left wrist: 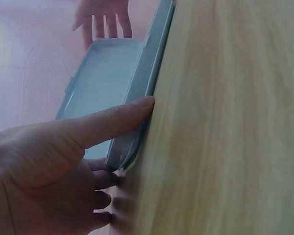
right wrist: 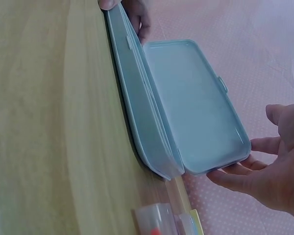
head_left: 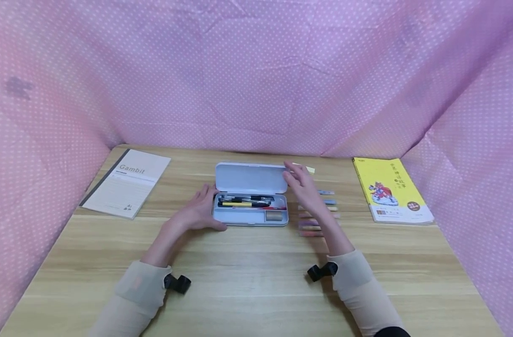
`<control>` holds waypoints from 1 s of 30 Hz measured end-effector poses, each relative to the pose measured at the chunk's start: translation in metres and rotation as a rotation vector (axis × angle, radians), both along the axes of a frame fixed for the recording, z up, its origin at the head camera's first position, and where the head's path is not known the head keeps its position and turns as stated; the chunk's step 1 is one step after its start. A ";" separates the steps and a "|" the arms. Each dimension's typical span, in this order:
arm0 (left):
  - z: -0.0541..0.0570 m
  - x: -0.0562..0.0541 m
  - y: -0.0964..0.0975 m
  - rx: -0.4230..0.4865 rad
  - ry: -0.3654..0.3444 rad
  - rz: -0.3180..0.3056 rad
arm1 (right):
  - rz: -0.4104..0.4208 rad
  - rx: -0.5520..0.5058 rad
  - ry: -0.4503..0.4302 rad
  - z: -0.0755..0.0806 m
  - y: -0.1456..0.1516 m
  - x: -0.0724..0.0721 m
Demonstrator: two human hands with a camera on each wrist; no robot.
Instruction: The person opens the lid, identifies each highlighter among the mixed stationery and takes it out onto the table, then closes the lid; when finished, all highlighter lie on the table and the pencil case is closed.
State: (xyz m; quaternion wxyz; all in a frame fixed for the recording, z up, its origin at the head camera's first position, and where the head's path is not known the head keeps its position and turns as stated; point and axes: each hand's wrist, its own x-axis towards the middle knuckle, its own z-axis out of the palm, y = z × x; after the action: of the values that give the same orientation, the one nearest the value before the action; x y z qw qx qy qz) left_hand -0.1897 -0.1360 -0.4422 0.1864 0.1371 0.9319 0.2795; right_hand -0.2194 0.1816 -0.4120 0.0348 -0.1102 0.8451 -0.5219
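Observation:
A pale blue pencil case [head_left: 239, 223] lies on the table with its lid [head_left: 251, 178] raised. Inside are several pens [head_left: 245, 201] and a small grey-brown block [head_left: 274, 216] in the front right corner. My left hand [head_left: 199, 209] holds the case's left end; in the left wrist view the thumb [left wrist: 120, 120] presses along the front side and the other fingers lie around the end. At the lid's right edge is my right hand [head_left: 303, 187]. In the right wrist view its fingers [right wrist: 232, 180] touch the lid's corner from outside, thumb held apart.
Several coloured markers [head_left: 310, 228] lie in a row to the right of the case, partly under my right forearm. Behind them is a pale yellow item [head_left: 309, 169]. A Gambit notebook [head_left: 128, 185] lies at the left, a yellow book [head_left: 391, 189] at the right. A pink dotted cloth [head_left: 256, 84] surrounds the table.

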 end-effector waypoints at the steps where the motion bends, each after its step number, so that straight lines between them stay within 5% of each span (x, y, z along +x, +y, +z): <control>1: 0.000 0.000 0.000 0.004 0.003 0.006 | -0.005 0.001 0.001 0.001 0.000 0.001; 9: -0.004 0.006 0.002 0.089 0.118 0.046 | 0.025 0.006 0.030 0.004 0.000 0.013; 15: 0.002 0.007 0.002 0.212 0.074 0.110 | 0.089 0.053 0.109 0.004 0.001 0.022; 18: 0.011 0.005 0.000 0.249 0.115 0.121 | 0.119 0.097 0.153 0.003 0.001 0.025; 23: 0.025 0.002 0.000 0.173 0.298 0.013 | 0.149 0.183 0.200 0.002 -0.001 0.031; 30: 0.032 -0.001 0.013 -0.026 0.449 -0.183 | 0.230 0.368 0.234 0.003 -0.008 0.038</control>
State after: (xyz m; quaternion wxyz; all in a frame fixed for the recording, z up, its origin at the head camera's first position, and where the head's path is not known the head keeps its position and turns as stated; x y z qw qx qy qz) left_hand -0.1905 -0.1226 -0.4103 0.0007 0.2773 0.9371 0.2118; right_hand -0.1818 0.1738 -0.4089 0.0153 -0.2574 0.9061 -0.3353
